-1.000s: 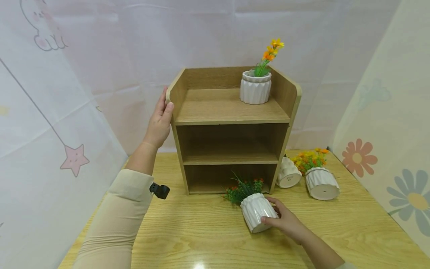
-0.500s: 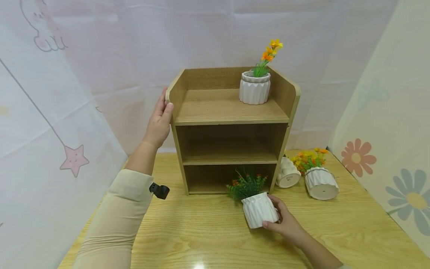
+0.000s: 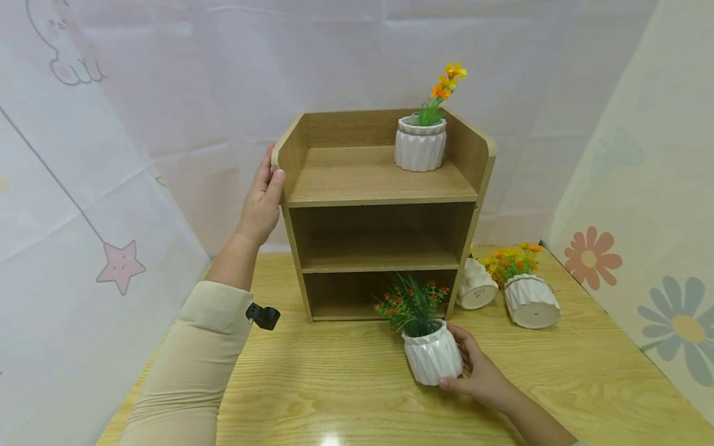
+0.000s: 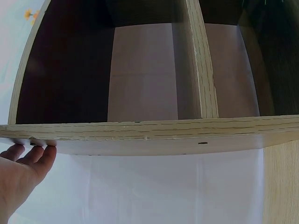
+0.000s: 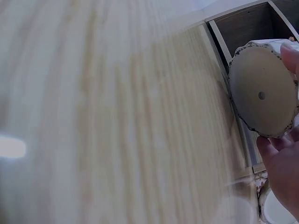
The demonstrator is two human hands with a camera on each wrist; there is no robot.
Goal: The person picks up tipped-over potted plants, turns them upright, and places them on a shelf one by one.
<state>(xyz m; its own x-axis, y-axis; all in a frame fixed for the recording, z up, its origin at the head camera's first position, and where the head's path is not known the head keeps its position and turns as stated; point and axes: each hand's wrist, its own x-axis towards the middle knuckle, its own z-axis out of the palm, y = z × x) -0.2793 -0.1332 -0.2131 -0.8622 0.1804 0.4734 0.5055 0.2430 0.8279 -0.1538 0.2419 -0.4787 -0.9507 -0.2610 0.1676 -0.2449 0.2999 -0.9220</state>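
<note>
My right hand grips a white fluted flowerpot by its right side, thumb low at the front. Green grass and small red flowers rise from the pot, which tilts slightly in front of the shelf's lowest compartment. The right wrist view shows its round underside with a small central hole. My left hand rests against the outer left side of a wooden shelf unit, fingers straight. In the left wrist view, fingertips touch that side panel. On the top board stands a white pot with orange flowers.
Two more white pots lie tipped over at the shelf's right: one bumpy pot close beside it, one fluted pot with yellow and orange flowers. A wooden tabletop lies underneath. Printed cloth hangs behind and at both sides.
My right hand has turned the red-flowered pot more upright, so its underside no longer shows in the head view and its opening does. My left hand stays on the shelf.
</note>
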